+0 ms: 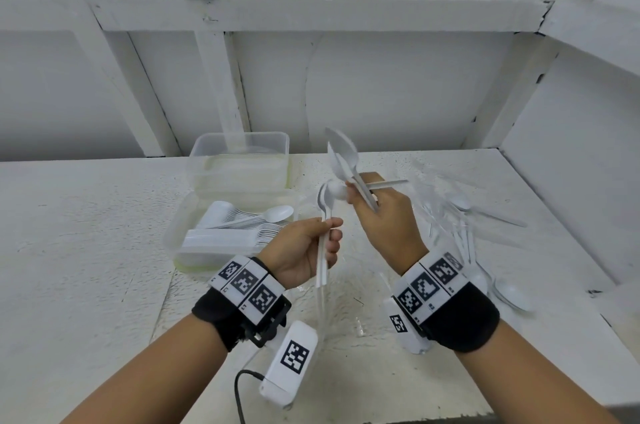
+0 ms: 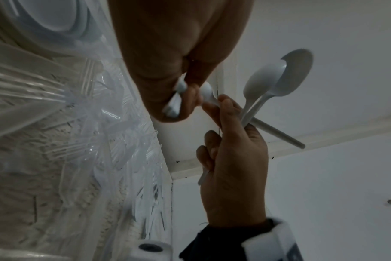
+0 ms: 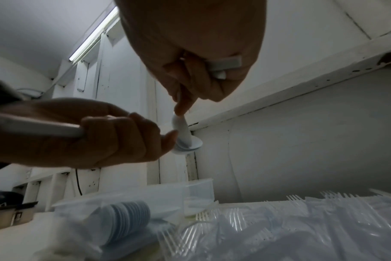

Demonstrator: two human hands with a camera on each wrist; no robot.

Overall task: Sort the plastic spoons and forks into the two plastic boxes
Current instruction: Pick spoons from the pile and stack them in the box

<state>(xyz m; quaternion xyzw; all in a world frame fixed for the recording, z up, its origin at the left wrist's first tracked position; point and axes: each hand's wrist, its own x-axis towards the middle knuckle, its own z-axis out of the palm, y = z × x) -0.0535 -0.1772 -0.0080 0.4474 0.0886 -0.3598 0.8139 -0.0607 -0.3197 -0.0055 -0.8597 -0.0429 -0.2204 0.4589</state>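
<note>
My left hand [image 1: 327,233] grips the handles of a couple of white plastic spoons [image 1: 325,202], held upright above the table. My right hand [image 1: 362,197] holds more white spoons [image 1: 341,153] with their bowls pointing up, one handle sticking out to the right. The right fingertips [image 3: 180,109] touch the bowls of the left hand's spoons [image 3: 185,141]. The near clear box [image 1: 180,250] holds a stack of white spoons [image 1: 242,219]. Behind it stands the far clear box [image 1: 239,150]; I cannot tell what is in it. Clear forks [image 1: 450,216] lie heaped to the right.
Crinkled clear plastic wrap [image 1: 346,285] lies on the white table [image 1: 86,233] under my hands. Loose white spoons [image 1: 509,294] rest near the right wrist. White walls and a shelf beam enclose the table at the back and right.
</note>
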